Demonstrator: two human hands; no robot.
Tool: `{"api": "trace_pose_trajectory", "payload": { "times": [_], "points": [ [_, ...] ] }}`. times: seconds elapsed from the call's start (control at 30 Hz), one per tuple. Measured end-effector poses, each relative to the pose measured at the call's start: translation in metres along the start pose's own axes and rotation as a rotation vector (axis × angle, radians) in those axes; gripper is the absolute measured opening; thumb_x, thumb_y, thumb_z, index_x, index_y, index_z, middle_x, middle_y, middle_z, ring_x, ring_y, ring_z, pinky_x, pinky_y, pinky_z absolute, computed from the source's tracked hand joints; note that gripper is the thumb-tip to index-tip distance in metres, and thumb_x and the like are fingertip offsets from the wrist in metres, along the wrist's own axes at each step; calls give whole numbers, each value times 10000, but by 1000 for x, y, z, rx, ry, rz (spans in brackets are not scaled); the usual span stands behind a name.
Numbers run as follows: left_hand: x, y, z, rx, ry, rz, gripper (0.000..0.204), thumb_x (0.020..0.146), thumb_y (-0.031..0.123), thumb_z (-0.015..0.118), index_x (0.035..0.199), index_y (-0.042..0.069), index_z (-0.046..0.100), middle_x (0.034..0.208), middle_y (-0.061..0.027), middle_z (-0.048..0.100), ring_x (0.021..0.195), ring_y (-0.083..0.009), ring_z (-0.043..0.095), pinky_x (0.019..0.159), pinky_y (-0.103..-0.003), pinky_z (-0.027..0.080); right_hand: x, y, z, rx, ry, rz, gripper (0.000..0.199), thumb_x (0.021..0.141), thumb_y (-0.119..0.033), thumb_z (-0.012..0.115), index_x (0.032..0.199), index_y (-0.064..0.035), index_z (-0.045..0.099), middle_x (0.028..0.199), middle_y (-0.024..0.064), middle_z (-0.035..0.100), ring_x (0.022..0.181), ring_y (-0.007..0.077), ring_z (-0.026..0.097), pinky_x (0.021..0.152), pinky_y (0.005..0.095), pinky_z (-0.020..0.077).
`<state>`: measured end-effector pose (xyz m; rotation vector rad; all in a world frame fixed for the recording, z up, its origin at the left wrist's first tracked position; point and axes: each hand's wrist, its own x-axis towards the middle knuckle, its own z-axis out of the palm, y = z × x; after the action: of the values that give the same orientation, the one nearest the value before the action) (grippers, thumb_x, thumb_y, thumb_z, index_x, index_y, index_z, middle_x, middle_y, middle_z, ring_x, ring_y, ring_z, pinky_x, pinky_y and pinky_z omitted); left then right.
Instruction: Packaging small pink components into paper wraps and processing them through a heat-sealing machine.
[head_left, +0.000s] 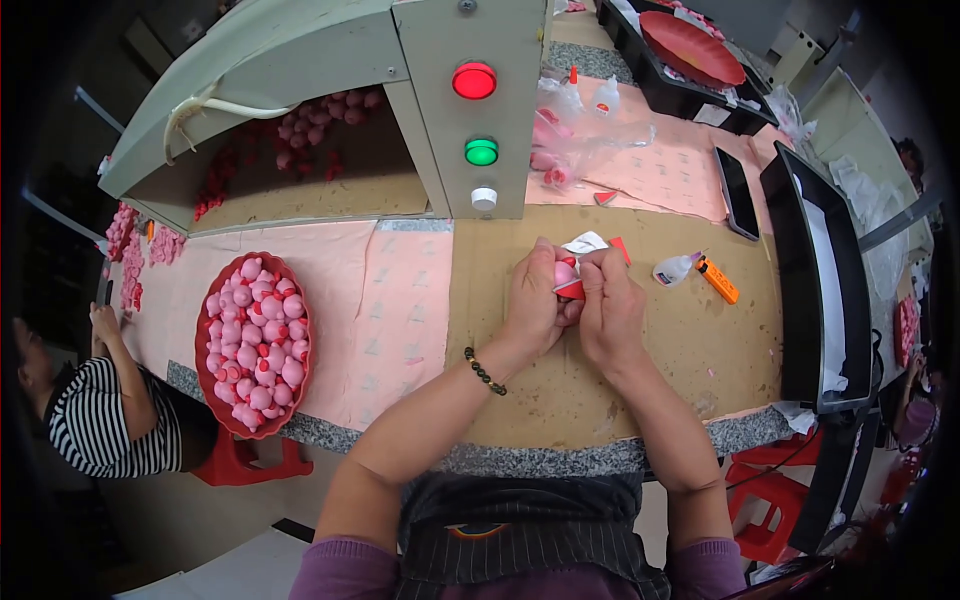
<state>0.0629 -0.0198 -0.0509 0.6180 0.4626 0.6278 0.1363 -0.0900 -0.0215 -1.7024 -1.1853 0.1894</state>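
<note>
My left hand [533,300] and my right hand [612,312] meet over the brown board [520,410], fingers closed round a small pink and red toy piece [567,279]. The left fingers wrap it from the left; the right thumb and fingers pinch at its right side. Much of the piece is hidden by the fingers. Just beyond the hands lie a crumpled white scrap [585,243] and a flat red strip [620,249]. To the right, a small clear glue bottle [672,270] lies beside a flat orange object [718,281] whose kind I cannot make out.
A red scalloped tray [205,365] heaped with pink and red pieces stands at left. Behind it is a grey-green machine [425,110] with lights. A black bin [815,300], phone [737,193] and white bottle [606,97] are at right. Another person [120,410] works far left.
</note>
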Motion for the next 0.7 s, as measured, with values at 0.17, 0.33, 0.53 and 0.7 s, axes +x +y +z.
{"api": "trace_pose_trajectory", "payload": {
  "times": [0.17, 0.33, 0.53, 0.7],
  "points": [
    [2, 6, 1, -131, 94, -40, 376, 964, 414, 316, 872, 74, 449, 633, -33, 484, 420, -104, 408, 327, -229, 292, 0, 1, -6, -79, -61, -364, 44, 870, 7, 509, 831, 17, 489, 755, 90, 530, 588, 117, 557, 522, 246, 454],
    [2, 4, -4, -129, 21, -18, 370, 965, 413, 319, 873, 76, 439, 621, -30, 479, 418, -97, 404, 325, -225, 280, -3, 1, -12, 215, -151, -189, 44, 864, 44, 497, 835, 11, 490, 773, 73, 533, 630, 107, 565, 542, 229, 468],
    [2, -3, 6, 50, 5, 31, 349, 977, 348, 292, 849, 64, 449, 631, -21, 472, 472, -85, 425, 379, -215, 336, 2, -5, -10, 509, -150, 182, 69, 872, 29, 482, 815, 2, 509, 761, 81, 583, 617, 128, 580, 555, 239, 478],
    [5, -1, 11, 204, 167, 193, 359, 974, 294, 302, 795, 41, 483, 656, -26, 482, 627, -85, 452, 552, -243, 416, 10, -4, 1, -107, 57, -224, 17, 820, -12, 543, 823, -29, 542, 679, 124, 577, 572, 259, 587, 504, 341, 451]
  ]
}}
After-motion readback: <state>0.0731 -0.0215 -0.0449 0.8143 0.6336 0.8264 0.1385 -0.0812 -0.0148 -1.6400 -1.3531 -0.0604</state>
